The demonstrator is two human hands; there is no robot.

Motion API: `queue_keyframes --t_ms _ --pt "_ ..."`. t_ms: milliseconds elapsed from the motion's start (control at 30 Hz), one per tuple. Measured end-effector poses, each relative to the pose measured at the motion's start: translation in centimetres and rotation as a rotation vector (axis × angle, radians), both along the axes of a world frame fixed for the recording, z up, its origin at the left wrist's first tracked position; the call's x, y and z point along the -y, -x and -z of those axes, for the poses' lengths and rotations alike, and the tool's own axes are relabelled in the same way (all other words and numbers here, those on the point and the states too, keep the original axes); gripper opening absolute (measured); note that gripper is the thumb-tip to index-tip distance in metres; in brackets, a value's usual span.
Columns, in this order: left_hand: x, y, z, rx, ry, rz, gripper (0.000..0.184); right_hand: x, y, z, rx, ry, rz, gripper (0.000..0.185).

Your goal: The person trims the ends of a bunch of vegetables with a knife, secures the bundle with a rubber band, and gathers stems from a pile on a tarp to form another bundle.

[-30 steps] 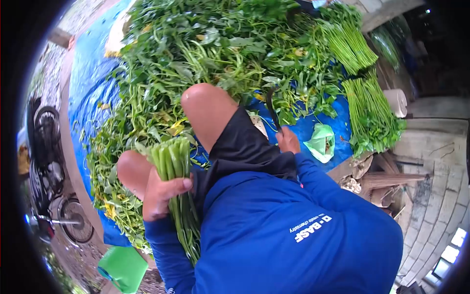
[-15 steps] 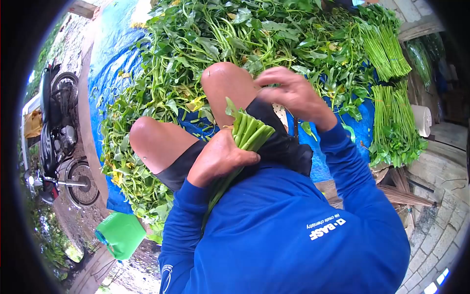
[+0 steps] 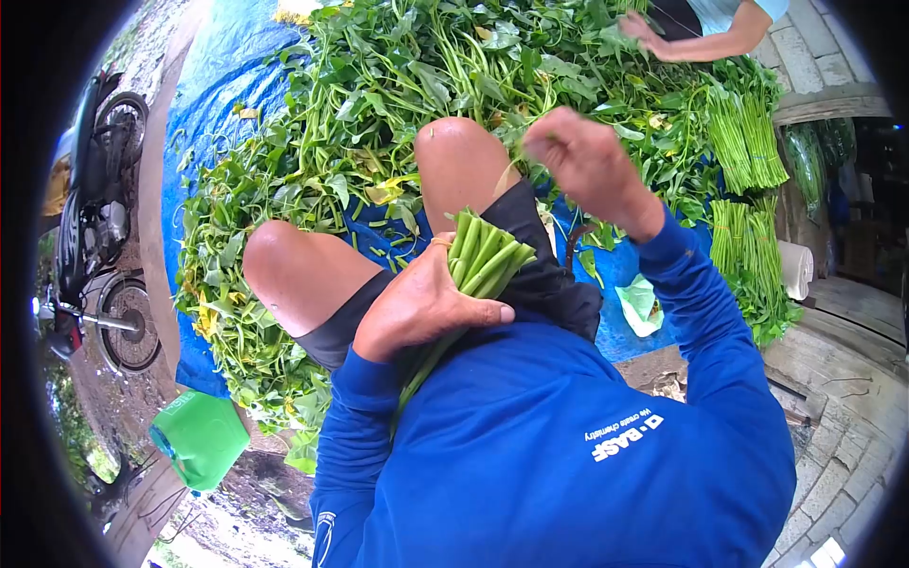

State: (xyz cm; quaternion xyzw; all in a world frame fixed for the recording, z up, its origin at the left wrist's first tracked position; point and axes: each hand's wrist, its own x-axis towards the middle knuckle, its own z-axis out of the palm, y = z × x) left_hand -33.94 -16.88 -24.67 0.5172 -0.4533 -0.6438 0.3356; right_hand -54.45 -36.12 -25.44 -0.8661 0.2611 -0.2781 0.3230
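My left hand (image 3: 417, 303) is closed around a bunch of cut green stems (image 3: 485, 254), which look like water spinach, held against my lap with the cut ends facing up and right. The rest of the bunch runs down behind the hand along my shirt. My right hand (image 3: 589, 170) is raised above my right thigh, apart from the bunch. Its fingers are curled and slightly blurred, and whatever may be between them cannot be made out. Beyond my knees spreads a large heap of loose leafy stems (image 3: 379, 104).
Tied bundles of greens (image 3: 743, 142) lie at the right. A blue tarp (image 3: 213, 114) is under the heap. Another person's hand (image 3: 646, 36) reaches over its far side. A green jug (image 3: 204, 440) and a motorcycle (image 3: 99, 218) are at left, a pale green wrapper (image 3: 640, 308) at right.
My right hand has moved up and to the right, away from the bunch. The left hand keeps its grip. Another person's arm has come into view at the top right.
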Motion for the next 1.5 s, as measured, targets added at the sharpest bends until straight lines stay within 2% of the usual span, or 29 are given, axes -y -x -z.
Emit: queue_keyframes --t_ms 67,167,200,267,300,333,367,433,467,500,533,567,667,700,767,800,867,933,967,1067,1100,1200,1300,1333,1367,1400,1433,1467,1500 --pt "0.3 -0.6 -0.3 -0.021 -0.053 0.066 0.071 2.3 2.3 0.7 -0.05 -0.167 0.204 0.024" --pt "0.2 -1.2 -0.8 -0.132 -0.11 -0.017 0.059 5.5 7.5 5.4 -0.457 0.323 0.291 0.053" --pt "0.3 -1.8 -2.3 -0.144 -0.142 -0.077 0.056 5.1 8.7 7.6 -0.89 0.37 0.485 0.08" --pt "0.0 -3.7 -2.9 -0.231 -0.109 -0.24 0.058 3.3 9.1 6.8 -0.361 0.195 0.279 0.086" --pt "-0.2 -4.9 -3.4 -0.257 -0.116 -0.293 0.06 0.9 6.4 4.3 -0.218 -0.35 0.371 0.086" --pt "-0.9 -5.8 -3.7 -0.29 -0.142 -0.333 0.062 -1.5 4.2 3.4 0.052 -0.757 0.296 0.088" --pt "-1.4 -6.8 -2.9 -0.233 -0.188 -0.335 0.066 -3.2 2.1 2.2 0.177 -1.12 0.093 0.092" --pt "-0.4 -5.7 -4.2 -0.303 -0.122 -0.321 0.068 -7.5 -2.6 0.0 0.262 -1.456 -0.204 0.118" --pt "-0.2 -5.0 -4.5 -0.35 -0.096 -0.313 0.07 -9.0 -5.7 3.1 0.493 -1.325 -0.42 0.129" --pt "-0.2 -4.9 -3.6 -0.384 -0.116 -0.279 0.068 -8.9 -8.2 2.8 0.527 -1.263 -0.464 0.129" --pt "-0.4 -5.5 -2.0 -0.416 -0.135 -0.255 0.067 -9.7 -9.9 0.4 0.669 -1.453 -0.293 0.109" --pt "-0.8 -6.1 -0.9 -0.445 -0.154 -0.24 0.065 -9.8 -11.2 1.1 0.711 -1.407 -0.315 0.094" --pt "-1.1 -8.0 -0.6 -0.318 -0.337 -0.19 0.074 -9.8 -12.9 2.0 0.773 -1.395 -0.321 0.061" --pt "-1.2 -8.2 -1.1 -0.214 -0.242 -0.195 0.074 -9.7 -12.9 1.9 0.784 -1.411 -0.306 0.053" --pt "-1.9 -8.2 -2.6 0.007 -0.067 -0.185 0.074 -10.0 -13.9 1.6 0.894 -1.441 -0.231 0.053" --pt "-2.9 -6.9 -2.8 0.066 0.201 -0.272 0.07 -10.1 -14.7 1.4 0.95 -1.455 -0.197 0.054" --pt "-3.1 -4.9 -3.4 0.217 0.133 -0.358 0.065 -9.8 -15.7 0.6 0.87 -1.387 -0.192 0.057" --pt "-3.9 -6.7 -3.5 0.084 -0.094 -0.375 0.064 -9.6 -16.6 -0.6 0.81 -1.435 -0.303 0.059" --pt "-4.1 -7.7 -3.7 0.02 -0.193 -0.385 0.064 -9.3 -17.0 -0.9 0.666 -1.404 -0.339 0.081" --pt "-5.4 -8.3 -3.5 -0.243 -0.026 -0.593 0.049 -7.8 -17.7 -1.1 0.594 -1.418 -0.546 0.114" --pt "-6.2 -8.7 -3.9 -0.181 -0.047 -0.64 0.04 -7.2 -16.6 -2.4 0.579 -1.429 -0.565 0.132" --pt "-9.9 -12.6 -4.5 0.077 -0.303 -0.698 0.027 -6.1 -13.3 -1.8 0.526 -1.38 -0.239 0.09" --pt "-16.0 -18.9 -3.2 0.759 0.217 -0.373 0.04 -2.6 -6.2 6.6 0.386 -1.083 -0.209 0.054" --pt "-18.4 -20.9 -3.5 0.762 0.312 -0.418 0.045 -2.5 -2.2 6.7 0.452 -1.245 -0.068 0.035" --pt "-19.6 -21.6 -4.6 0.327 0.211 -0.562 0.051 -2.4 1.6 9.1 0.495 -1.358 0.08 0.034" --pt "-20.9 -22.3 -5.7 -0.1 0.118 -0.74 0.068 -2.7 5.1 11.1 0.47 -1.325 0.344 0.032" --pt "-21.5 -22.3 -6.1 -0.252 0.066 -0.844 0.066 -3.3 8.1 16.7 0.258 -0.955 0.641 0.038" --pt "-21.4 -21.3 -5.5 -0.228 0.034 -0.879 0.064 -5.5 11.4 21.4 -0.093 -0.271 0.828 0.035" --pt "-21.2 -20.0 -5.0 -0.178 -0.006 -0.899 0.063 -7.5 15.5 25.7 -0.424 -0.179 0.771 0.031"
